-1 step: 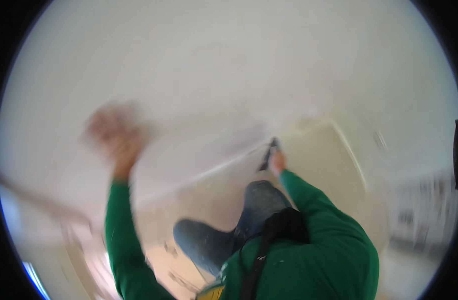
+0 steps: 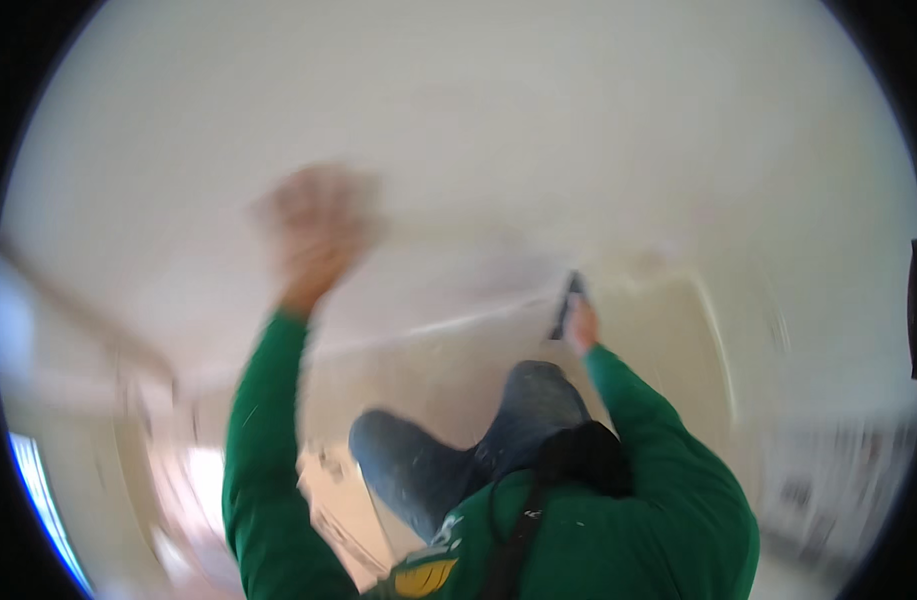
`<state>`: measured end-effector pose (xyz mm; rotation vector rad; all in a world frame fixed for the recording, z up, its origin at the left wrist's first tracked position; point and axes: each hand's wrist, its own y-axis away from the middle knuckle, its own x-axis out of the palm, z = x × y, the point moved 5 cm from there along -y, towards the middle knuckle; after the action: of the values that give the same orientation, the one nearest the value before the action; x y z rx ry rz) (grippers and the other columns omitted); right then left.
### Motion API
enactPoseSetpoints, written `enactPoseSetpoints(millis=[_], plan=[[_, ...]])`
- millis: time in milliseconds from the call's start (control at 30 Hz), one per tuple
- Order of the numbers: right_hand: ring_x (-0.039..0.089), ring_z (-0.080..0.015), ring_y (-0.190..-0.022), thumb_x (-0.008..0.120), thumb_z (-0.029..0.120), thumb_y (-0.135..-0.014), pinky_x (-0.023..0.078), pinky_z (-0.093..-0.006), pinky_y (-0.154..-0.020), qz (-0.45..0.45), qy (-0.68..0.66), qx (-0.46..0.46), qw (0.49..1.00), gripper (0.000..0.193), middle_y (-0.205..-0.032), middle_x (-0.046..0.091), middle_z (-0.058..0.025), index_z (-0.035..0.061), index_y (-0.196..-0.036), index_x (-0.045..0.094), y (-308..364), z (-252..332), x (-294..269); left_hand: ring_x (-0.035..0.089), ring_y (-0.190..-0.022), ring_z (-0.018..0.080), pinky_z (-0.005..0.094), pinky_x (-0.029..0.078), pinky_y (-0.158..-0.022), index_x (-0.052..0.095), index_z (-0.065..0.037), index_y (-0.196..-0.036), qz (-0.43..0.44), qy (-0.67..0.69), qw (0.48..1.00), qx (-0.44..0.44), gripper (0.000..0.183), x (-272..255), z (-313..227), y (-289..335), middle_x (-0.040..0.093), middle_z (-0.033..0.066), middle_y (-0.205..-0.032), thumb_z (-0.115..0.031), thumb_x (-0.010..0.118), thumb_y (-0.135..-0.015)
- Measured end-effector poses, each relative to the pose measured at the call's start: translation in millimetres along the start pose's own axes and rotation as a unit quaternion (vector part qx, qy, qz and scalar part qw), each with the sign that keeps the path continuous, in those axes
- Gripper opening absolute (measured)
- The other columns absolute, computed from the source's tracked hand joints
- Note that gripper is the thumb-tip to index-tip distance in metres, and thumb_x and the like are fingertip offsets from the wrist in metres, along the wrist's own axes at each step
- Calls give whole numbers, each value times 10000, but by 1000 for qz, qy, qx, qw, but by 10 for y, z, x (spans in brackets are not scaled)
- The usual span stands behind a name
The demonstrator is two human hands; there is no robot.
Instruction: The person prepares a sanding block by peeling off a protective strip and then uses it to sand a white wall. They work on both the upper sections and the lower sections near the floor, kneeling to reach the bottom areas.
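My left hand (image 2: 319, 222) is raised in front of a pale, smooth surface (image 2: 458, 110). Motion blurs it, but its fingers look stretched out and apart, and nothing shows in them. I cannot tell whether it touches the surface. Farther right, my right hand (image 2: 582, 326) grips a dark, narrow tool (image 2: 566, 305), held slanted near the pale edge line. The tool's exact kind is too blurred to make out. Both arms wear green sleeves.
My bent knees in blue jeans (image 2: 408, 450) are below the hands. A light ridge (image 2: 478, 317) crosses the pale surface behind the tool. A brown board or panel (image 2: 343, 490) lies at lower left, beside a bright window-like patch (image 2: 38, 500). Blurred whitish items (image 2: 828, 490) stand at lower right.
My left hand has shifted right and upward in the picture. My right hand, still holding the dark tool, appears slightly farther right. The whole view has turned a little.
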<state>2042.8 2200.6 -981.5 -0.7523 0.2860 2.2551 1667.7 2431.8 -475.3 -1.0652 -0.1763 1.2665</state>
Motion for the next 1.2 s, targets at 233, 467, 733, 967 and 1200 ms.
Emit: enactPoseSetpoints(millis=[233, 467, 733, 967, 1200], plan=[[625, -252, -1164, 554, 351, -1081, 458, -363, -1039, 232, -188, -80, 951, 472, -1267, 687, -149, -81, -1236, 664, 498, 3366, -855, 154, -1601, 460, 630, 121, -1283, 201, -127, -1692, 321, 444, 825, -138, 927, -210, -1554, 1478, 144, 235, -1743, -507, 663, -983], [648, -190, -1127, 622, 305, -1038, 510, -331, -987, 388, -281, 14, 878, 400, -1229, 696, -121, -22, -1261, 677, 1461, 4914, 504, 78, -1594, 530, 600, 159, -1287, 117, -72, -1698, 171, 532, 753, -348, 1247, -948, -781, 2423, 40, 340, -1720, -647, 798, -826], [672, -157, -1078, 526, 432, -1098, 520, -318, -978, 564, -239, 3, 790, 475, -1156, 731, -71, 13, -1240, 699, 2025, 6045, 2299, -34, -1629, 437, 555, 104, -1301, 74, -57, -1698, 163, 537, 623, -545, 1308, -918, -73, 3443, -40, 267, -1755, -664, 816, -808], [503, -255, -1418, 280, 691, -1098, 414, -404, -1151, 651, -149, -225, 710, 821, -1568, 519, -149, 59, -1581, 485, 2111, 6546, 2484, 611, -1184, 175, 403, 521, -1026, 407, -97, -1532, -221, 657, 278, -665, 595, -418, 781, 3287, 591, 70, -1385, -517, 473, -1116], [435, -267, -1481, 253, 640, -1124, 388, -418, -1182, 717, -57, -309, 622, 749, -1619, 478, -118, 105, -1589, 495, 1952, 6513, 2970, 694, -959, 215, 435, 580, -921, 663, -110, -1225, -272, 635, 95, -716, 399, -152, 787, 3830, 706, 50, -1051, -456, 567, -1053]])
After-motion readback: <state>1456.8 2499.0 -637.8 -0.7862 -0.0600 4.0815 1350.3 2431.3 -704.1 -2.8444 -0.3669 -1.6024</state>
